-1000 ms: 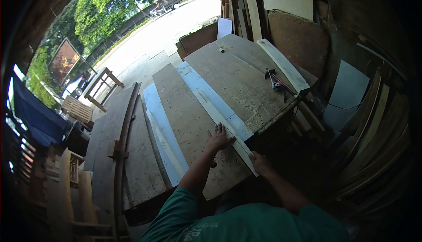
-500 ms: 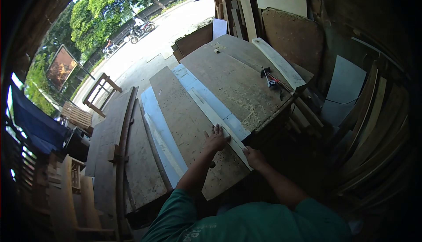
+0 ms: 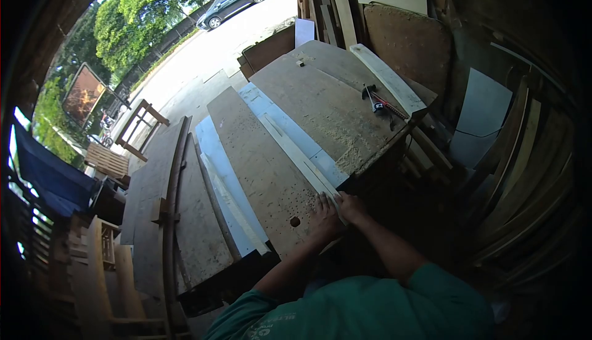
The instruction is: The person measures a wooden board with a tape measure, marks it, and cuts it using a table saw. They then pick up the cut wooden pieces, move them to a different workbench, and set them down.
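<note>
A long pale wooden strip (image 3: pixel 293 149) with slots lies lengthwise on the brown workbench board (image 3: pixel 246 149), close to a light-blue strip of surface. At its near end, my right hand (image 3: pixel 353 208) is closed around the strip's edge. Beside it my left hand (image 3: pixel 327 216) rests with fingers stretched out against the strip's left side. The two hands are nearly touching. A dark round hole (image 3: pixel 295 221) shows in the board left of my left hand.
A hammer (image 3: pixel 369 91) and a red-handled tool (image 3: pixel 390 105) lie at the bench's right, near sawdust (image 3: pixel 345 145) and a pale plank (image 3: pixel 388 81). A small block (image 3: pixel 300 63) sits at the far end. Stacked timber (image 3: pixel 524 186) stands right; wooden furniture (image 3: pixel 102 266) is left.
My left hand has slid down the strip toward my body, next to my right hand. My right hand has shifted slightly up and left. Outside, a car has moved left along the road.
</note>
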Motion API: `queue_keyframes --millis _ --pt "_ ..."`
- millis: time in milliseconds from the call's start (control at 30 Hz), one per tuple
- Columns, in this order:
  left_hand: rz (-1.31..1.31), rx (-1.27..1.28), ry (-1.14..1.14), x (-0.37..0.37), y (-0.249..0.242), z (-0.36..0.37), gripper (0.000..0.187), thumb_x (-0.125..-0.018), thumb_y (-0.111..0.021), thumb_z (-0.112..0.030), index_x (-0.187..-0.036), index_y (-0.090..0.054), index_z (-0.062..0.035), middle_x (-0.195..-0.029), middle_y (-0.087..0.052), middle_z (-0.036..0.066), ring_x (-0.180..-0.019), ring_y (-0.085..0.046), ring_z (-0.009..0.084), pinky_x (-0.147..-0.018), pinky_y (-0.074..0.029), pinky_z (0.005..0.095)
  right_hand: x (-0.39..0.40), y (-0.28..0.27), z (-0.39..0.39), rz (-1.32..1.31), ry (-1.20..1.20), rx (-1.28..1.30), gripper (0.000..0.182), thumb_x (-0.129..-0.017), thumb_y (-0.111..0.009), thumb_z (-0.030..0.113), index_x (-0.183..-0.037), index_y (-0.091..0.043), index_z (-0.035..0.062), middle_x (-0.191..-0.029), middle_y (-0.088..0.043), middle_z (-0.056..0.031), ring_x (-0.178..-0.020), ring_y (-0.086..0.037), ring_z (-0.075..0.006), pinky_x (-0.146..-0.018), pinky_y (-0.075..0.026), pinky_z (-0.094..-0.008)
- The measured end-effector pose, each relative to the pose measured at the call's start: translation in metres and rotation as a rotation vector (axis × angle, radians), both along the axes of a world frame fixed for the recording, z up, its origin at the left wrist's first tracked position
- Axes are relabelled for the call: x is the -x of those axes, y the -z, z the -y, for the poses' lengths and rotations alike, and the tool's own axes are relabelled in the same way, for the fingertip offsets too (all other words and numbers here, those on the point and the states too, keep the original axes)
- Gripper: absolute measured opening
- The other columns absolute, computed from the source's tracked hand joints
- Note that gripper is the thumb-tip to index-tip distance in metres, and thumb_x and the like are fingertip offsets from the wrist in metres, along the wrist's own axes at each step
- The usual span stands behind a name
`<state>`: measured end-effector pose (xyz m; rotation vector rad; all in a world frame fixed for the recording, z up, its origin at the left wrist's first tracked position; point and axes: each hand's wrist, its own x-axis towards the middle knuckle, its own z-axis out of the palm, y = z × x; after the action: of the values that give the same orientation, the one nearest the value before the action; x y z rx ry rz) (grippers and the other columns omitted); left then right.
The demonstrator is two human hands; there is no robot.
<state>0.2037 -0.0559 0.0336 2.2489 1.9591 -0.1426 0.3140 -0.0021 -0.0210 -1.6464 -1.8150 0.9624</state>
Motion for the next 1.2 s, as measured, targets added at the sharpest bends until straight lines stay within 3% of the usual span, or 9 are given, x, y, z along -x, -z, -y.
queue_keyframes --millis 133,233,433,567,667,867,967,1067,1200 --pt "-0.007 -0.103 -0.018 -0.002 0.012 -0.008 0.087 -0.084 -0.051 -0.047 -0.147 -0.026 0.0079 -0.154 -0.02 0.034 -0.147 -0.011 0.0464 -0.112 -0.008 0.0683 0.005 0.012 -0.01 0.019 0.012 0.027 0.044 -0.098 -0.044 0.049 -0.107 -0.058 0.0084 -0.092 -0.067 -0.0277 -0.09 -0.064 -0.0473 -0.078 -0.05 -0.0572" --pt "0.079 -0.026 -0.067 -0.002 0.007 -0.018 0.09 -0.08 -0.059 -0.044 -0.147 -0.026 0.0068 -0.155 -0.019 0.031 -0.147 -0.01 0.0467 -0.113 -0.008 0.0672 0.011 0.024 -0.021 0.033 0.051 0.06 0.048 -0.095 -0.047 0.053 -0.111 -0.051 0.0077 -0.094 -0.067 -0.0285 -0.091 -0.064 -0.0483 -0.079 -0.05 -0.0568" --pt "-0.028 -0.001 -0.024 0.004 0.001 -0.03 0.105 -0.07 -0.07 -0.055 -0.146 -0.029 0.0052 -0.155 -0.023 0.031 -0.147 -0.014 0.0447 -0.114 -0.011 0.0655 0.018 0.029 -0.028 -0.011 0.088 0.093 0.06 -0.091 -0.05 0.059 -0.118 -0.047 0.0049 -0.102 -0.066 -0.0297 -0.097 -0.063 -0.0486 -0.083 -0.05 -0.0548" --pt "-0.038 0.02 -0.035 0.007 -0.005 -0.035 0.11 -0.067 -0.073 -0.058 -0.146 -0.029 0.0045 -0.155 -0.022 0.03 -0.147 -0.015 0.0435 -0.115 -0.013 0.0639 0.021 0.02 -0.033 0.002 0.091 0.103 0.064 -0.091 -0.05 0.059 -0.121 -0.047 0.0029 -0.105 -0.065 -0.0307 -0.1 -0.063 -0.0479 -0.085 -0.05 -0.054" --pt "-0.013 -0.006 -0.045 0.013 0.003 -0.041 0.112 -0.066 -0.075 -0.058 -0.147 -0.028 0.0046 -0.155 -0.022 0.03 -0.147 -0.015 0.0433 -0.115 -0.014 0.0631 0.024 0.021 -0.037 0.039 0.077 0.071 0.061 -0.092 -0.049 0.056 -0.118 -0.049 0.0 -0.1 -0.066 -0.0301 -0.093 -0.065 -0.0471 -0.081 -0.052 -0.0535" --pt "0.012 0.029 -0.047 0.017 -0.009 -0.045 0.117 -0.064 -0.076 -0.059 -0.147 -0.027 0.0059 -0.156 -0.02 0.03 -0.147 -0.015 0.0433 -0.115 -0.015 0.0619 0.03 0.018 -0.044 0.061 0.076 0.052 0.058 -0.093 -0.048 0.055 -0.115 -0.049 0.0017 -0.099 -0.066 -0.0303 -0.093 -0.065 -0.0471 -0.08 -0.052 -0.0538" --pt "0.018 0.038 -0.055 0.02 -0.009 -0.046 0.119 -0.064 -0.075 -0.06 -0.147 -0.025 0.0079 -0.156 -0.019 0.03 -0.147 -0.015 0.0429 -0.115 -0.014 0.0621 0.026 0.015 -0.046 0.095 0.01 0.04 0.05 -0.095 -0.048 0.05 -0.114 -0.049 0.0033 -0.097 -0.067 -0.0283 -0.092 -0.065 -0.047 -0.081 -0.052 -0.0547" --pt "0.017 0.033 -0.073 0.022 -0.01 -0.05 0.119 -0.066 -0.073 -0.061 -0.147 -0.023 0.01 -0.156 -0.019 0.029 -0.147 -0.015 0.0419 -0.115 -0.013 0.0631 -0.001 -0.033 -0.026 0.229 -0.19 -0.018 0.043 -0.095 -0.051 0.04 -0.125 -0.05 0.0092 -0.111 -0.064 -0.0225 -0.103 -0.063 -0.0429 -0.088 -0.05 -0.051" --pt "0.028 0.045 -0.085 0.025 -0.007 -0.054 0.125 -0.063 -0.075 -0.063 -0.148 -0.021 0.0108 -0.157 -0.018 0.029 -0.147 -0.016 0.0413 -0.115 -0.014 0.0631 -0.039 -0.031 -0.009 0.293 -0.555 -0.247 0.048 -0.089 -0.056 0.025 -0.136 -0.048 0.0176 -0.124 -0.058 -0.0157 -0.111 -0.059 -0.0361 -0.093 -0.049 -0.0476"
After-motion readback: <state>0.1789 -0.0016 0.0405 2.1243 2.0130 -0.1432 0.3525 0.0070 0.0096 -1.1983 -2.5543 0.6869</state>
